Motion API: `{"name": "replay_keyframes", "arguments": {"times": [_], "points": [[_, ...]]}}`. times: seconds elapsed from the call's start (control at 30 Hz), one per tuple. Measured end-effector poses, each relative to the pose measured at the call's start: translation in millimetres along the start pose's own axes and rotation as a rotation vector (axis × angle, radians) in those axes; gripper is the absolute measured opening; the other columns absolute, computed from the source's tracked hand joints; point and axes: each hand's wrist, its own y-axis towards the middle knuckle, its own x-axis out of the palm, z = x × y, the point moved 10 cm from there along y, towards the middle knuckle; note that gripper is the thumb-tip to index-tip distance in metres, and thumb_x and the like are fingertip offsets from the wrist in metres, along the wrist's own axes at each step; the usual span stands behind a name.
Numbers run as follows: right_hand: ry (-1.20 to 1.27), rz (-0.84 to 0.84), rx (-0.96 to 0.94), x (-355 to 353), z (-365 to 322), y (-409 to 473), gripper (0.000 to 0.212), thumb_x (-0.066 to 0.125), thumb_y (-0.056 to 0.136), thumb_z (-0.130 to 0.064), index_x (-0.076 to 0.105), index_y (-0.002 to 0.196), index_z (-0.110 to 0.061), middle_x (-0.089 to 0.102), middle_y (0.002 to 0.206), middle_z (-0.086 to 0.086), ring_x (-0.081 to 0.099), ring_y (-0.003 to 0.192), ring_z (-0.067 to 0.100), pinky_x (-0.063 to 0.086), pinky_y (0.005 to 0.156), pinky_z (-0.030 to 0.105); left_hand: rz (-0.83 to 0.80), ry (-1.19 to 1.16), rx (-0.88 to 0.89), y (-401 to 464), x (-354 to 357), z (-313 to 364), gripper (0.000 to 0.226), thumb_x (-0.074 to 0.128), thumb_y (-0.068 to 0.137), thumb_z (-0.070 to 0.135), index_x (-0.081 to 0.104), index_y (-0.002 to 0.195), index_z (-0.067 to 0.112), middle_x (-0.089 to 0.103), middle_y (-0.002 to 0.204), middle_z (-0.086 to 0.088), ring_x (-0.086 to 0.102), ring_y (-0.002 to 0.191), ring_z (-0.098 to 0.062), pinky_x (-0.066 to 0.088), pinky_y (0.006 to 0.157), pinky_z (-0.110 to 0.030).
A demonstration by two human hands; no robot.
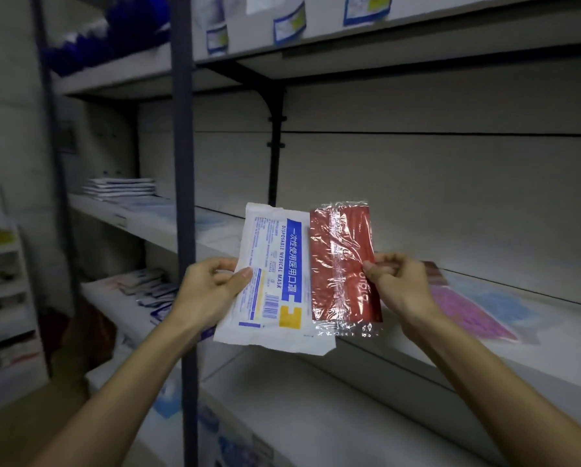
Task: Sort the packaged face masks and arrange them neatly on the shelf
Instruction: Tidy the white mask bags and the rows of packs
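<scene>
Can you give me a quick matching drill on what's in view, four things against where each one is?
Things:
1. white mask pack
2. red mask pack
3. pink mask pack
4. stack of flat white packs

Places:
A. lying on the shelf to the right, behind the right wrist
B. held in the left hand
C. on a shelf further back on the left
D. pinched by the right hand

Pairs: 1-B, 2-D, 3-A, 4-C
</scene>
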Motion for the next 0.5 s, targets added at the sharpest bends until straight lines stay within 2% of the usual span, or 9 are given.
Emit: {"name": "replay_keyframes", "arguments": {"times": [0.13,0.2,0.27,0.4,0.5], "points": [[0.032,-0.038,0.002,51.7,-12.3,-3.0,0.008,0.061,0.092,-0.005,0.055,0.097,-0.007,0.061,0.075,0.005,0.061,0.054,0.011,0.046,0.044,0.017,0.023,0.035,0.041,9.3,-50.1,-3.7,0.013,0.065,0.088,0.015,0.061,0.094,0.005,0.073,0.078,-0.001,0.07,0.06,-0.006,0.048,0.043,-0.014],[0.037,-0.044,-0.006,80.1,-20.0,-4.5,0.008,0.061,0.093,-0.005,0.055,0.099,-0.006,0.064,0.077,0.007,0.062,0.047,0.006,0.045,0.04,0.016,0.031,0.038,0.061,19.6,-77.1,-6.3,0.012,0.064,0.089,0.015,0.061,0.094,0.005,0.073,0.073,0.0,0.071,0.062,-0.008,0.048,0.044,-0.014],[0.026,-0.058,-0.019,111.9,-26.6,-5.0,0.008,0.061,0.093,-0.007,0.056,0.098,-0.006,0.066,0.077,0.008,0.064,0.05,0.007,0.047,0.044,0.018,0.032,0.057,0.077,31.3,-106.2,-11.1,0.01,0.064,0.089,0.015,0.061,0.093,0.006,0.074,0.071,0.001,0.072,0.065,-0.01,0.05,0.047,-0.016],[-0.006,-0.078,-0.039,179.2,-36.3,-6.7,0.008,0.062,0.092,-0.011,0.055,0.088,-0.011,0.067,0.086,0.015,0.065,0.075,0.023,0.054,0.069,0.033,0.032,0.082,0.097,52.6,-169.9,-24.0,0.01,0.063,0.089,0.016,0.061,0.093,0.006,0.075,0.078,-0.002,0.073,0.069,-0.012,0.054,0.053,-0.019],[-0.018,-0.099,-0.057,230.1,-38.4,-10.1,0.009,0.061,0.093,-0.012,0.055,0.087,-0.012,0.065,0.084,0.009,0.065,0.074,0.019,0.05,0.062,0.027,0.065,0.116,0.094,65.8,-220.3,-37.8,0.013,0.064,0.089,0.018,0.062,0.095,0.006,0.075,0.077,0.001,0.073,0.07,-0.012,0.055,0.054,-0.02]]}}
